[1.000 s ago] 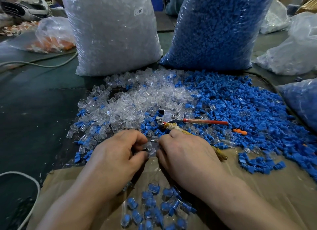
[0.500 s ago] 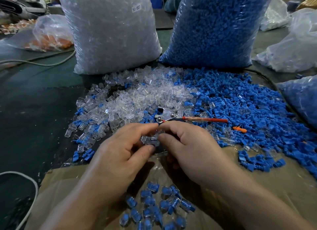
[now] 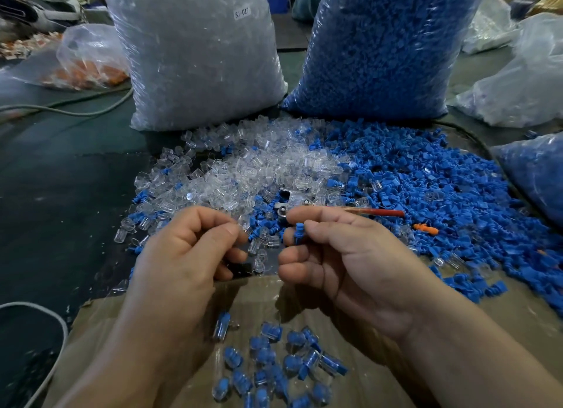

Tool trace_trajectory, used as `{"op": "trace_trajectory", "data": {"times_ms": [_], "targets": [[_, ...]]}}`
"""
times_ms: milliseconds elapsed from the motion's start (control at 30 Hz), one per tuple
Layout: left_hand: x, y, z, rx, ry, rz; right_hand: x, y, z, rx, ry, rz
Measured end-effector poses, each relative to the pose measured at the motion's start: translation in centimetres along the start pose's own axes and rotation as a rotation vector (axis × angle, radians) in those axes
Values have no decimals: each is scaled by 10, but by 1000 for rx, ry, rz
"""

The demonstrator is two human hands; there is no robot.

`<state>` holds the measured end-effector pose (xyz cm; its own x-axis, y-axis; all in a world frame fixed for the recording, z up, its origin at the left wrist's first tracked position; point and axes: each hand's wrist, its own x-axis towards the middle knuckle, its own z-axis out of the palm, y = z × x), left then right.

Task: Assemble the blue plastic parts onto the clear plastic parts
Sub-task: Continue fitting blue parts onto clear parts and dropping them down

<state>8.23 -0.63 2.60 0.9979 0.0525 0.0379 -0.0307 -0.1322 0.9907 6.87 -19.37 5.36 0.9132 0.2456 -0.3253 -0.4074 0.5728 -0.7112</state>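
Note:
My left hand [image 3: 189,249] hovers over the near edge of the clear parts pile [image 3: 259,170], thumb and forefinger pinching a small clear part [image 3: 243,223] that barely shows. My right hand [image 3: 344,255] pinches a ribbed blue part [image 3: 299,232] between thumb and forefinger, a short gap from the left fingertips. The loose blue parts pile [image 3: 426,188] spreads to the right. Several assembled clear-and-blue pieces [image 3: 274,365] lie on the cardboard sheet [image 3: 365,377] below my hands.
A big bag of clear parts [image 3: 195,57] and a big bag of blue parts [image 3: 380,48] stand behind the piles. A red-handled tool [image 3: 380,212] and an orange part [image 3: 426,229] lie among the blue parts. Another blue bag [image 3: 536,176] sits right; a cable [image 3: 45,331] loops left.
My hands were pressed together over one piece; now they have drawn apart. The right hand now pinches a blue part and the left a clear one.

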Motion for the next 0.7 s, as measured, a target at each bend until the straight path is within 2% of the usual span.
{"op": "trace_trajectory", "data": {"times_ms": [167, 467, 600, 700], "targets": [[11, -6, -9, -152, 59, -91, -1, 0, -2, 36, -27, 4], [10, -4, -13, -221, 30, -114, -4, -5, -10, -185, 27, -145], [2, -4, -6, -245, -64, -155, -6, 0, -13, -374, 18, -176], [-5, -7, 2, -144, -119, -134, -4, 5, -12, -350, -31, -179]]}}
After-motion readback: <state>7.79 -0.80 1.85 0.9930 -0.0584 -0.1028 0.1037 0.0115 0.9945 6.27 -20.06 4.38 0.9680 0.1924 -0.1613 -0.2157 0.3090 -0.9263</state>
